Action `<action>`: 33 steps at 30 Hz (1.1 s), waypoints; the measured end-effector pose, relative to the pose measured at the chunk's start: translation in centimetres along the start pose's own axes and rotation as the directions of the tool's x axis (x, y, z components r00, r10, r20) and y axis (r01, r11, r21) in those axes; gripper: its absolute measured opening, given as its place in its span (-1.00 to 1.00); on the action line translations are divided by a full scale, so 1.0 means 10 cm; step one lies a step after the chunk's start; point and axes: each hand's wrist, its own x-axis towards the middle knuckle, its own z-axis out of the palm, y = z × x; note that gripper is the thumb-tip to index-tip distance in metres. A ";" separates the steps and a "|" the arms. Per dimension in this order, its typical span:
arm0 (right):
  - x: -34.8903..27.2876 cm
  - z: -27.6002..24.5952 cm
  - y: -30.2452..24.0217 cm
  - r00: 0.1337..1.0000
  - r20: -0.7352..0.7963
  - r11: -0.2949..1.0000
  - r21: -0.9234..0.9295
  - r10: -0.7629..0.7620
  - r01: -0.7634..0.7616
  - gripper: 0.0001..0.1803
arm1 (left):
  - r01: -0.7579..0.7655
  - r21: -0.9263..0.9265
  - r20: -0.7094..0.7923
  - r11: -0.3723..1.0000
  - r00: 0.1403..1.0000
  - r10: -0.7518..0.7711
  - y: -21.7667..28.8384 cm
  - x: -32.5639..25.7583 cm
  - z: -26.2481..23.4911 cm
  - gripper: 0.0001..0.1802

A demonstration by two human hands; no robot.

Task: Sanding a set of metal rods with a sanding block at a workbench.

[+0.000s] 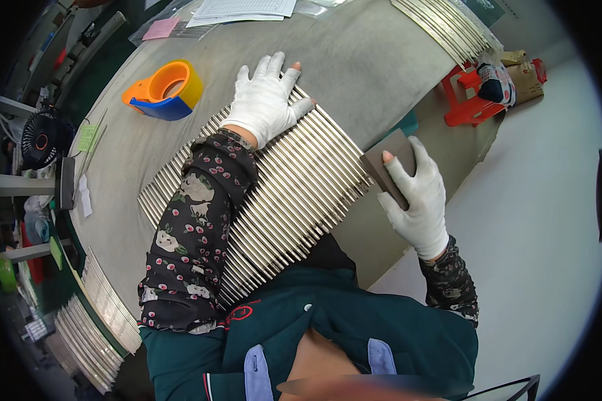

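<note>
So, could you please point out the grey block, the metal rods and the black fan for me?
Grey block (400,148): head view, on its broad flat face.
Metal rods (299,175): head view, on the middle of the row.
Black fan (41,141): head view, on its hub.

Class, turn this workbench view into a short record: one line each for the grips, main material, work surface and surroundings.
Left grip: white-gloved left hand, flat on the metal rods
Right grip: white-gloved right hand, holding a grey-brown block by the row's right-hand corner; contact unclear
Main material: many thin rods, side by side
Work surface: grey table with a tape dispenser and papers
Surroundings: black fan at left, red stool at right
</note>
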 end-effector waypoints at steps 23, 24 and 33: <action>-0.16 -0.18 0.07 0.988 0.153 0.998 -0.056 -0.029 0.038 -0.32 | -0.002 0.013 -0.008 1.000 1.000 0.002 0.02 -0.02 0.03 -0.17; -0.15 -0.20 0.05 0.988 0.151 0.998 -0.058 -0.023 0.032 -0.32 | -0.004 0.016 -0.010 1.000 1.000 0.005 0.02 -0.01 0.02 -0.17; 0.38 0.20 -0.14 0.992 0.045 0.980 -0.159 -0.118 0.123 -0.40 | -0.007 0.007 0.001 1.000 1.000 0.007 0.10 0.06 0.01 -0.15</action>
